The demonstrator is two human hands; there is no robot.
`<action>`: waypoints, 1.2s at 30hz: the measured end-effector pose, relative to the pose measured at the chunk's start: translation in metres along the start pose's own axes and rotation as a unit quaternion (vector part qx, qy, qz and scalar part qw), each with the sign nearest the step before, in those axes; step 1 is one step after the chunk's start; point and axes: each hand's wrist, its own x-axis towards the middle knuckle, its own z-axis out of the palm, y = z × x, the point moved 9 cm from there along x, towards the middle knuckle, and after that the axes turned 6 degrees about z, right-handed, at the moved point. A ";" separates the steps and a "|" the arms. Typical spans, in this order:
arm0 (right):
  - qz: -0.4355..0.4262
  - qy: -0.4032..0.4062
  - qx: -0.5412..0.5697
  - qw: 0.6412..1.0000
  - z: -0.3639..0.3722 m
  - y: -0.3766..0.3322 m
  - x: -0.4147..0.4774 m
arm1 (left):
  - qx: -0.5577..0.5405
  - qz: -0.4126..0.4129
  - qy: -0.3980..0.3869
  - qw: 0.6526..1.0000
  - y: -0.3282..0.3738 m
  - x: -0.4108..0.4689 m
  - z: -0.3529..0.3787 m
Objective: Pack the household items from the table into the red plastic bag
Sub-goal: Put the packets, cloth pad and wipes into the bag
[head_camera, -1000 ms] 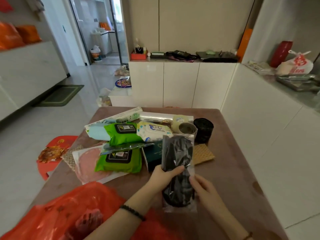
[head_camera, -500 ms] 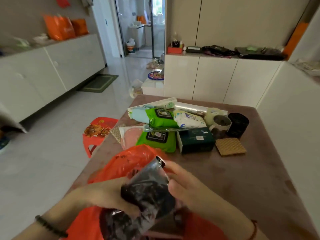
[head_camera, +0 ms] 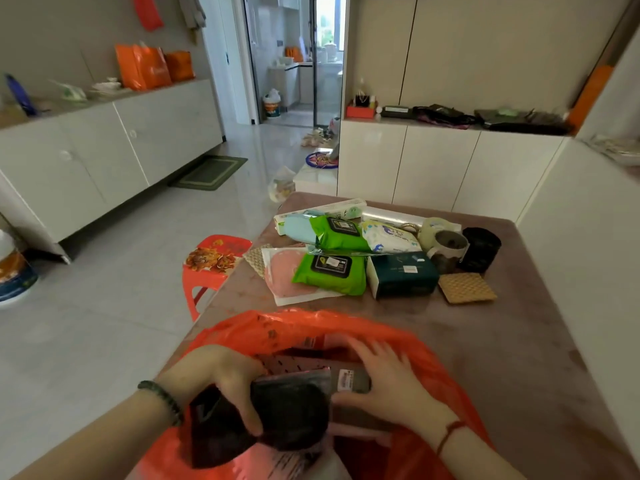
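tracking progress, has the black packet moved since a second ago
Yes: the black packet went from upright beside the dark green box down toward the person, into the mouth of the red bag, gripped by the left hand.

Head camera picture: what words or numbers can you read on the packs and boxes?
No text is readable.
Black label on near green wipes pack: too blurred.
White sticker on dark green box: too small.
White sticker on black packet in red plastic bag: blurred.
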 end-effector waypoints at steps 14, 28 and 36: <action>-0.010 0.140 -0.145 0.979 -0.086 0.051 0.002 | 0.345 -0.076 0.163 0.921 0.031 -0.010 -0.001; -0.167 -0.081 -0.252 0.950 -0.051 0.083 -0.043 | 0.082 -0.034 0.401 0.912 -0.013 -0.032 -0.085; -0.120 0.002 -0.244 0.962 -0.107 0.107 0.007 | -0.169 0.012 0.489 0.856 -0.011 -0.035 -0.146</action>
